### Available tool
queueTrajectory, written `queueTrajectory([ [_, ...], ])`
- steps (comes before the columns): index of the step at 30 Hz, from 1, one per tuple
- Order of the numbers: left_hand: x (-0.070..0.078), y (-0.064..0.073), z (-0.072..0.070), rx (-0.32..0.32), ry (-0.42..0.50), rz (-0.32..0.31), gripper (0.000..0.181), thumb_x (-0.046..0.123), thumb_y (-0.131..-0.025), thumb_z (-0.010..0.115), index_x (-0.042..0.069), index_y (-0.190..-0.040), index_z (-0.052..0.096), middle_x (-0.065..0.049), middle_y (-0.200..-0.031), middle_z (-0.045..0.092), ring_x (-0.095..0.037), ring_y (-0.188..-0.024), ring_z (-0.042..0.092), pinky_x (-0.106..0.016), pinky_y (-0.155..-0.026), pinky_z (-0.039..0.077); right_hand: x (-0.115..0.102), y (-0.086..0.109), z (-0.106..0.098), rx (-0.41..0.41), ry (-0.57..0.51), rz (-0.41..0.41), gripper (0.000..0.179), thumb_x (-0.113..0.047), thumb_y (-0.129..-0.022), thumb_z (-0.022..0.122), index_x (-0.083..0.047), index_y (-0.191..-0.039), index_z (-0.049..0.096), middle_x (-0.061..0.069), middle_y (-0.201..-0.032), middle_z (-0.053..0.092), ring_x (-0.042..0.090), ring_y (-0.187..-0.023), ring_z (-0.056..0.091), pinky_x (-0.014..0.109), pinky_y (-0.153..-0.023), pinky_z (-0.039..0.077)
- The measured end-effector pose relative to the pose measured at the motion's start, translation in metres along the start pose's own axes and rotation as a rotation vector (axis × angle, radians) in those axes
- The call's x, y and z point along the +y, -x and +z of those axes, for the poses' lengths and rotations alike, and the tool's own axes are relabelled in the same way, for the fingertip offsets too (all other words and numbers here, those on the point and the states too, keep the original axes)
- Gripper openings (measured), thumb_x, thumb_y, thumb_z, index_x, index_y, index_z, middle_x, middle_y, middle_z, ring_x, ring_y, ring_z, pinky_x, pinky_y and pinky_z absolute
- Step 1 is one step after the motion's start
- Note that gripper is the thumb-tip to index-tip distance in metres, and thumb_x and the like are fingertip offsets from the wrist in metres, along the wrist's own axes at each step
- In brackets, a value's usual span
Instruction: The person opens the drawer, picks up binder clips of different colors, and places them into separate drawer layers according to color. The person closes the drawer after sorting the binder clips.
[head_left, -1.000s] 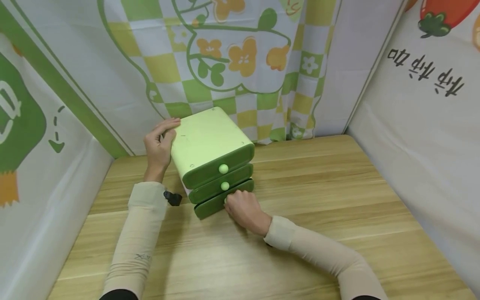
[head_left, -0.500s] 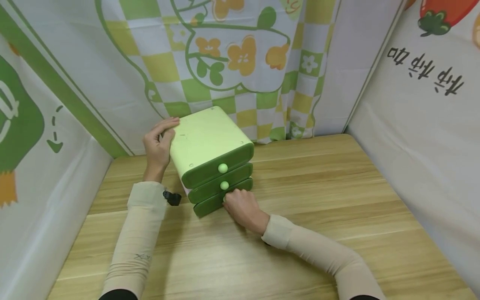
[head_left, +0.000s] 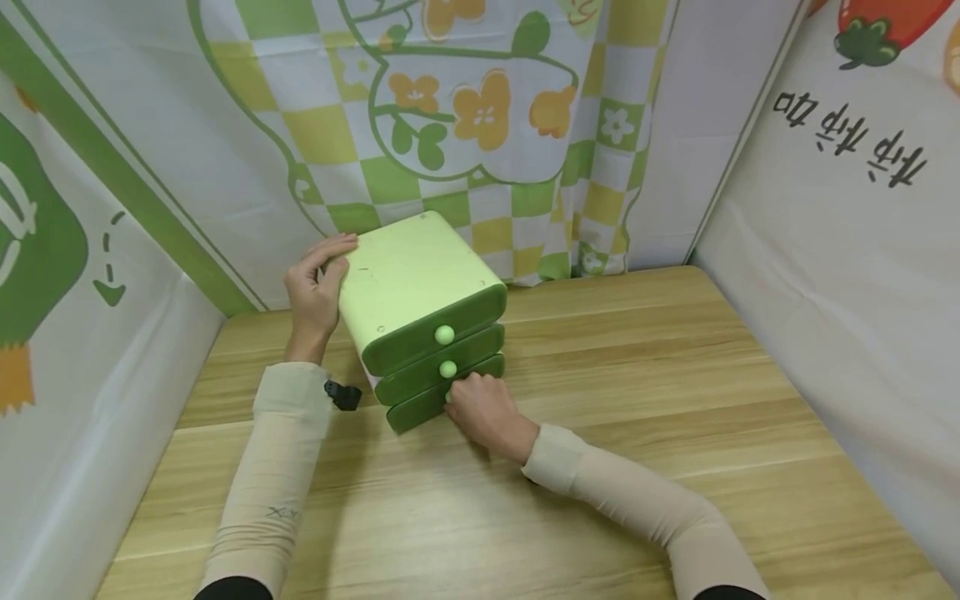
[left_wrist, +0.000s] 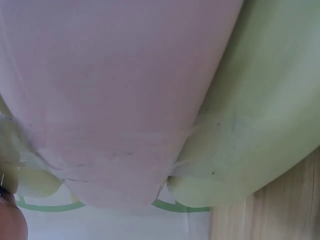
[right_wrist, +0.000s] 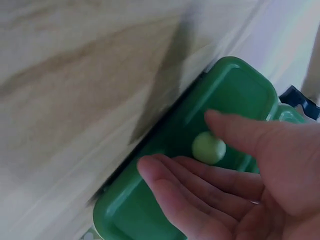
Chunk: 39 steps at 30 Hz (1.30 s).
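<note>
A small three-drawer box (head_left: 420,271) with a pale green top and dark green drawer fronts stands at an angle on the table. Its pink side (left_wrist: 115,95) fills much of the left wrist view. My left hand (head_left: 311,287) rests at its back left top edge, fingers lying toward the top. My right hand (head_left: 487,412) is at the bottom drawer (head_left: 416,410). In the right wrist view, the drawer's round knob (right_wrist: 209,148) sits between thumb and loosely bent fingers, with a gap beside the thumb. All drawers look pushed in.
Wood-grain table (head_left: 637,375) lies under the box. Printed curtain (head_left: 480,192) hangs close behind it, with white cloth walls (head_left: 840,275) on both sides. A small black device (head_left: 343,395) sits at the left wrist.
The dark gap above the bottom drawer has narrowed as the drawer went in, my right hand moving slightly with it. The left hand keeps its place on the box.
</note>
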<state>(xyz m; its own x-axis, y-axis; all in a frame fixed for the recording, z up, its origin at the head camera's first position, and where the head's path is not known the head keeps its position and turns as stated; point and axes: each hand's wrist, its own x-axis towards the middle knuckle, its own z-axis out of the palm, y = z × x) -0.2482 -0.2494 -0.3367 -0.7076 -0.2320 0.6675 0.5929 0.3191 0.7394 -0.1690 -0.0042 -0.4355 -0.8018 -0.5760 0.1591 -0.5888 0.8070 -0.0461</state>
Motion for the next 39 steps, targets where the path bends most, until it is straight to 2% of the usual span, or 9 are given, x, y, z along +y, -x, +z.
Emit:
queueTrajectory([
  [7, 0.009, -0.002, -0.003, -0.058, -0.084, -0.020, 0.027, -0.001, -0.098, 0.057, -0.010, -0.114, 0.077, -0.026, -0.130, 0.072, -0.037, -0.136, 0.062, -0.033, -0.122, 0.042, 0.009, 0.005, -0.011, -0.075, -0.139, 0.001, 0.034, -0.030, -0.096, 0.078, -0.012, -0.070, 0.064, 0.004, -0.068, 0.064, 0.012, -0.058, 0.057, 0.032, -0.050, 0.053],
  [11, 0.014, -0.004, -0.006, -0.116, -0.146, -0.072, 0.029, 0.004, -0.101, 0.057, -0.007, -0.121, 0.075, -0.021, -0.138, 0.069, -0.032, -0.146, 0.055, -0.040, -0.128, 0.035, 0.016, 0.011, -0.020, -0.084, -0.194, 0.003, 0.036, -0.029, -0.096, 0.078, -0.011, -0.069, 0.062, 0.003, -0.066, 0.062, 0.011, -0.056, 0.056, 0.029, -0.050, 0.053],
  [17, -0.005, -0.007, -0.011, -0.176, -0.181, -0.129, 0.034, 0.015, -0.106, 0.056, 0.001, -0.133, 0.072, -0.009, -0.155, 0.060, -0.023, -0.155, 0.044, -0.045, -0.132, 0.028, 0.030, 0.023, -0.032, -0.102, -0.296, 0.054, 0.030, -0.032, -0.095, 0.080, -0.004, -0.089, 0.070, 0.008, -0.078, 0.070, 0.015, -0.063, 0.064, 0.027, -0.053, 0.053],
  [21, -0.018, -0.007, -0.014, -0.157, -0.198, -0.165, 0.042, 0.028, -0.109, 0.050, 0.009, -0.143, 0.067, 0.002, -0.164, 0.050, -0.015, -0.157, 0.038, -0.043, -0.132, 0.027, 0.041, 0.029, -0.035, -0.076, -0.305, 0.077, 0.027, -0.030, -0.095, 0.081, -0.004, -0.095, 0.071, 0.007, -0.074, 0.068, 0.012, -0.059, 0.057, 0.028, -0.049, 0.049],
  [23, -0.021, -0.005, -0.017, -0.141, -0.210, -0.185, 0.047, 0.033, -0.110, 0.045, 0.012, -0.148, 0.063, 0.004, -0.167, 0.045, -0.014, -0.159, 0.034, -0.043, -0.133, 0.025, 0.047, 0.032, -0.035, -0.056, -0.308, 0.093, 0.029, -0.031, -0.095, 0.080, -0.004, -0.100, 0.073, 0.007, -0.074, 0.068, 0.012, -0.057, 0.054, 0.028, -0.047, 0.047],
  [27, -0.022, 0.005, -0.025, -0.133, -0.247, -0.239, 0.054, 0.042, -0.111, 0.037, 0.020, -0.157, 0.052, 0.003, -0.174, 0.033, -0.015, -0.163, 0.025, -0.045, -0.135, 0.018, 0.055, 0.037, -0.034, -0.019, -0.300, 0.153, 0.040, -0.036, -0.096, 0.079, -0.001, -0.115, 0.075, 0.012, -0.087, 0.075, 0.014, -0.061, 0.062, 0.031, -0.049, 0.051],
  [32, -0.022, 0.024, -0.034, -0.159, -0.231, -0.328, 0.061, 0.051, -0.112, 0.028, 0.030, -0.169, 0.023, 0.004, -0.178, 0.017, -0.016, -0.165, 0.014, -0.044, -0.136, 0.011, 0.068, 0.045, -0.034, -0.008, -0.271, 0.256, 0.048, -0.038, -0.098, 0.075, 0.002, -0.124, 0.073, 0.018, -0.111, 0.079, 0.026, -0.083, 0.076, 0.041, -0.063, 0.062],
  [36, -0.023, 0.039, -0.040, -0.174, -0.241, -0.372, 0.062, 0.054, -0.112, 0.021, 0.033, -0.170, 0.013, 0.006, -0.178, 0.013, -0.019, -0.166, 0.011, -0.047, -0.136, 0.007, 0.078, 0.050, -0.039, -0.021, -0.260, 0.314, 0.053, -0.042, -0.100, 0.072, 0.000, -0.133, 0.069, 0.020, -0.119, 0.077, 0.035, -0.100, 0.077, 0.047, -0.068, 0.063],
  [39, -0.024, 0.053, -0.046, -0.216, -0.278, -0.401, 0.063, 0.054, -0.113, 0.018, 0.032, -0.171, 0.009, 0.006, -0.179, 0.008, -0.023, -0.167, 0.008, -0.053, -0.135, 0.005, 0.085, 0.053, -0.041, 0.007, -0.261, 0.331, 0.055, -0.042, -0.101, 0.071, -0.001, -0.137, 0.068, 0.021, -0.126, 0.074, 0.038, -0.108, 0.075, 0.049, -0.072, 0.064],
])
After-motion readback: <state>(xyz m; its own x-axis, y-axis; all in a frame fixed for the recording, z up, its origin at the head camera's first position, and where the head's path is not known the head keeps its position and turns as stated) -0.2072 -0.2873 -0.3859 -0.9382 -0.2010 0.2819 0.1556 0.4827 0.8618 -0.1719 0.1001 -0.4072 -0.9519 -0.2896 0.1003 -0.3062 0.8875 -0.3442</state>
